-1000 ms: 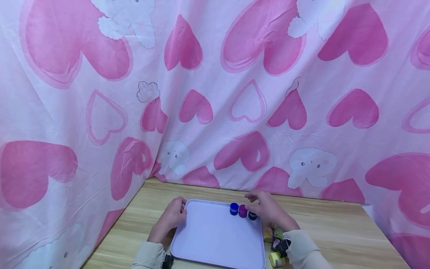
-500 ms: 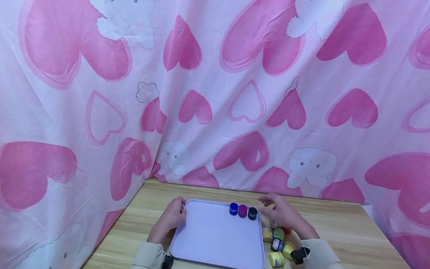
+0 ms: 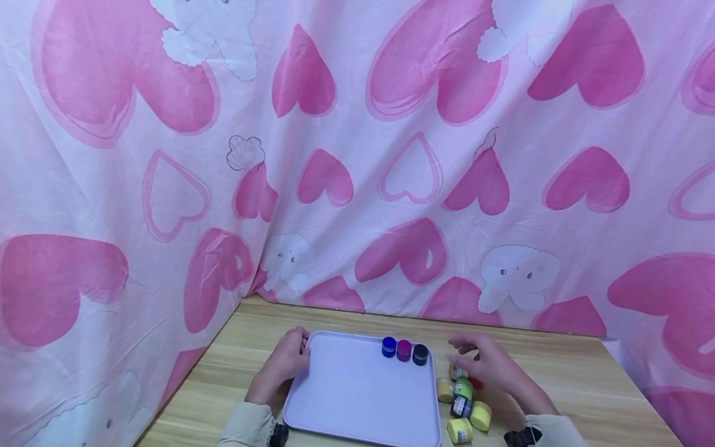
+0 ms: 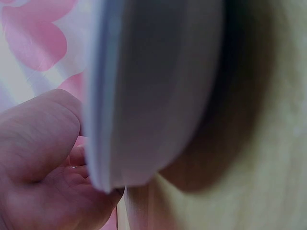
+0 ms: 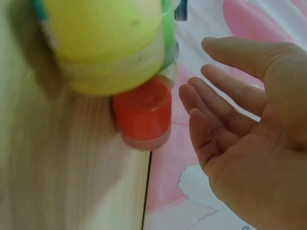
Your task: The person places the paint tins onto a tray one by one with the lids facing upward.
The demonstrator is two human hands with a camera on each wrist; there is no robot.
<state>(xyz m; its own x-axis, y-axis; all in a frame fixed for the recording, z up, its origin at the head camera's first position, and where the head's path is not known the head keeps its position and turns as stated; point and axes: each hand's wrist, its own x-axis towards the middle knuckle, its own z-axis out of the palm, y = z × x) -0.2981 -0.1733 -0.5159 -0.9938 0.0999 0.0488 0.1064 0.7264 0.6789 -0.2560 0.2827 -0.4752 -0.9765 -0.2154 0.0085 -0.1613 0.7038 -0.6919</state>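
My left hand (image 3: 287,356) grips the left rim of a pale lilac tray (image 3: 357,397); in the left wrist view the tray's blurred wall (image 4: 158,91) rises beside the thumb and fingers. In the tray's far right corner stand three small paint jars in a row: blue (image 3: 388,347), magenta (image 3: 403,351) and black (image 3: 420,354). Right of the tray my right hand (image 3: 485,362) hovers with loosely bent fingers, holding nothing. Beneath it are an orange-yellow jar (image 3: 458,372) and a partly hidden red jar (image 5: 144,112).
More paint jars cluster by the tray's right side: an ochre one (image 3: 445,390), a green one (image 3: 463,389), a dark blue-purple one (image 3: 461,406) and yellow ones (image 3: 480,416). A pink heart-print curtain (image 3: 391,248) borders the wooden table (image 3: 586,397).
My right hand has left the black jar at the tray's corner and moved right, over the loose jars. The left hand and the tray stay in place.
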